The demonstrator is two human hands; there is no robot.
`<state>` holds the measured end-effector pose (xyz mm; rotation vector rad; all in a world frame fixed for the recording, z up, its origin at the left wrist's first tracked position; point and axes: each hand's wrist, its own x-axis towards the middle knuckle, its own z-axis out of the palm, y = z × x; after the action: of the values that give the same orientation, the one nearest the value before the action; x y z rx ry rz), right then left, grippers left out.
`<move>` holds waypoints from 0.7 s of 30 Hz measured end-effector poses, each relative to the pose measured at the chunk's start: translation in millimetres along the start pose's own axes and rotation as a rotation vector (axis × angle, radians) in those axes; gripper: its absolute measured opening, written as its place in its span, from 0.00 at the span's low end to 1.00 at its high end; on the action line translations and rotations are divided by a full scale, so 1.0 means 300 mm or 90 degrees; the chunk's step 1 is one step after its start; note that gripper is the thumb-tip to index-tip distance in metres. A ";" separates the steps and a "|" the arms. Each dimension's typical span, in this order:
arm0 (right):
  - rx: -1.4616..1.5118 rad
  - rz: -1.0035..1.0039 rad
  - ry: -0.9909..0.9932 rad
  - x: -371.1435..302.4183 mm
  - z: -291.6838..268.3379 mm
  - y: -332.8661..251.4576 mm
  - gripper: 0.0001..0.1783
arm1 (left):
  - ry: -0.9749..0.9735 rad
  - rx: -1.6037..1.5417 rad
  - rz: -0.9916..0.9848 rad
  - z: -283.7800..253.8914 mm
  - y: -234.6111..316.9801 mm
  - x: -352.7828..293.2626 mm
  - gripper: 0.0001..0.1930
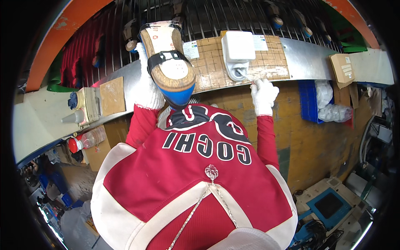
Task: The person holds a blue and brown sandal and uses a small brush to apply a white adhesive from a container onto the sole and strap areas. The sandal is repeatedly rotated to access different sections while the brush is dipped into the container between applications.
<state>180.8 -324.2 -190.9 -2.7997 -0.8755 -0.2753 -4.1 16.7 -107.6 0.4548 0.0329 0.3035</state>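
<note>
My left hand [149,89], in a white knit glove, grips the side of a shoe on a blue last [171,68]. The shoe is held sole upward, its blue toe end pointing toward me, with a dark strap wrapped across the sole. On the right, my gloved right hand [265,96] is closed around a thin, pale handle [248,78]. That handle's other end goes into the round opening of a white plastic dispenser [239,48]; whatever is on its tip is hidden there.
Cardboard [208,62] covers the bench under the dispenser. Beyond run metal rollers [208,18] carrying several more lasted shoes [276,18]. A flat board [112,96] and a white holder [88,104] lie left. A blue crate [307,100] with plastic bags hangs below the bench at right.
</note>
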 end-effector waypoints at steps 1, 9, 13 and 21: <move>0.025 -0.009 0.012 -0.005 0.000 0.009 0.09 | 0.016 0.070 -0.002 -0.005 0.012 -0.010 0.31; 0.653 0.302 -0.215 0.000 -0.017 0.030 0.13 | 0.134 0.157 -0.061 0.208 -0.062 0.002 0.41; 0.667 0.243 -0.064 0.063 -0.195 -0.072 0.10 | 0.201 0.263 -0.109 0.261 -0.114 0.058 0.37; 0.403 -0.100 0.321 0.170 -0.559 -0.281 0.10 | 0.275 0.462 -0.068 0.237 -0.183 0.103 0.28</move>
<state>153.5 -268.8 -6.5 -1.9599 -0.8614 -0.5776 47.9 -51.5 -66.4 1.0955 0.6015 0.2744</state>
